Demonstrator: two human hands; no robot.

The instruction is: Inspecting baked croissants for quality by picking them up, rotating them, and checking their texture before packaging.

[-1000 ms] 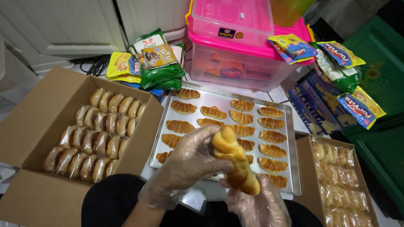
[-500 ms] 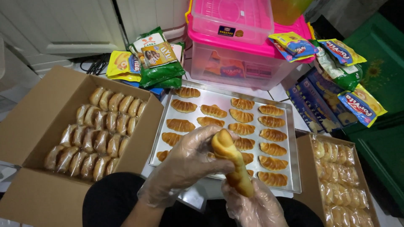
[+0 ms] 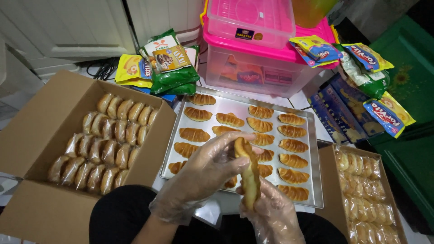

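- My left hand (image 3: 203, 174), in a clear plastic glove, curls its fingers around the upper end of a long golden pastry roll (image 3: 249, 171), which stands nearly upright above the near edge of the baking tray.
- My right hand (image 3: 271, 214), gloved the same way, closes on the roll's lower end from below, so the roll is gripped between both hands.
- Behind the hands lies a metal baking tray (image 3: 235, 105) with rows of ridged, browned pastries (image 3: 291, 146); the hands hide part of the near rows.
- To my left, an open cardboard box (image 3: 40, 122) holds rows of rolls, each wrapped in clear film (image 3: 106, 144).
- To my right, a second, shallower cardboard box (image 3: 327, 180) holds more wrapped rolls (image 3: 364, 180) in a tight stack.
- Beyond the tray stand a pink-lidded clear plastic tub (image 3: 257, 68) with a smaller pink container (image 3: 253, 20) on top.
- Green and yellow snack packets (image 3: 167, 63) lie piled at the tray's far left corner.
- Blue and yellow sachets (image 3: 379, 108) spread across the far right, some resting on the tub's lid and on blue cartons (image 3: 337, 108).
- My dark-clothed lap (image 3: 122, 217) fills the lower edge.
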